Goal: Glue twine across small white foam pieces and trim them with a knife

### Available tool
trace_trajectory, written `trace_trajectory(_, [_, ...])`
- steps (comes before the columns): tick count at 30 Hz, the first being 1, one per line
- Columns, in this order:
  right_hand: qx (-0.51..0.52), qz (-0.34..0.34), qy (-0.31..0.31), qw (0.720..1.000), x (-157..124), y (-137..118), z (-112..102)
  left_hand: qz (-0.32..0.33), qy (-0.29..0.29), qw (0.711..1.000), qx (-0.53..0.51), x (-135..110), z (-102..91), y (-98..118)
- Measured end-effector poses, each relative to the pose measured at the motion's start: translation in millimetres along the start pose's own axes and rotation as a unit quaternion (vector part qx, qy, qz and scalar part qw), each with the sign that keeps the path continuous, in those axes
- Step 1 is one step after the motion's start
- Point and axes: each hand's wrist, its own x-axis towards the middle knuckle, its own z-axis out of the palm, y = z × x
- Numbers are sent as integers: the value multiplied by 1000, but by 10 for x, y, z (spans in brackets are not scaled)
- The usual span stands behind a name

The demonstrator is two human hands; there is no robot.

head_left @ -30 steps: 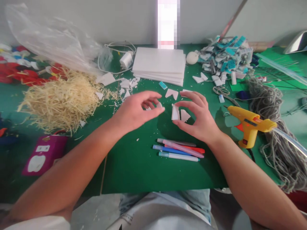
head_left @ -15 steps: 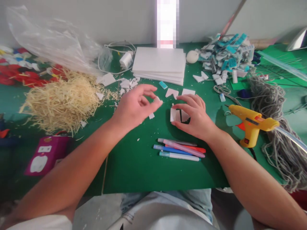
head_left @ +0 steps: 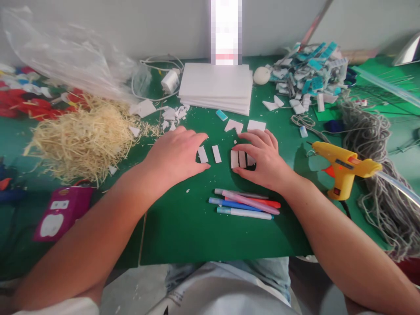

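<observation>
My left hand [head_left: 175,153] is low over the green table, thumb and forefinger apart around a small white foam strip [head_left: 202,154]. A second white strip [head_left: 217,154] lies just right of those fingertips. My right hand [head_left: 264,157] has its thumb and forefinger at the two ends of a white foam piece [head_left: 234,159]. Beside that piece is another narrow piece [head_left: 242,159], and a third [head_left: 251,160] is partly under the palm. Several capped marker pens [head_left: 246,213] lie in front of the hands.
Stacked white foam boards [head_left: 215,81] stand at the back. Straw [head_left: 82,142] and a purple package [head_left: 64,212] are on the left. A yellow glue gun [head_left: 343,166], grey yarn [head_left: 370,144] and a heap of blue-white scraps [head_left: 311,74] are on the right.
My left hand let go of a small white piece and moved left and down to the table. A strip now lies between the hands. My right hand stayed nearly in place.
</observation>
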Motion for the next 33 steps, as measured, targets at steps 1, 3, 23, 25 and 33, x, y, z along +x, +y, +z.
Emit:
trace_trajectory(1, [0,-2,0,1000,0,-2,2,0,-14,1000,9,-2,7,-1])
trace_trajectory(3, [-1,-4,0,1000,0,-7,1,4,-12,1000,-14,8,40,-12])
trace_trajectory(23, [1,-13,29,999,-18,7,-23,-14,128,931,-343,21,-15,-155])
trace_trajectory(25, [3,-10,28,1000,-24,12,-21,15,91,982,-166,12,23,-121])
trace_trajectory(33, [2,-9,10,1000,-11,-14,-16,61,4,996,-68,44,130,-25])
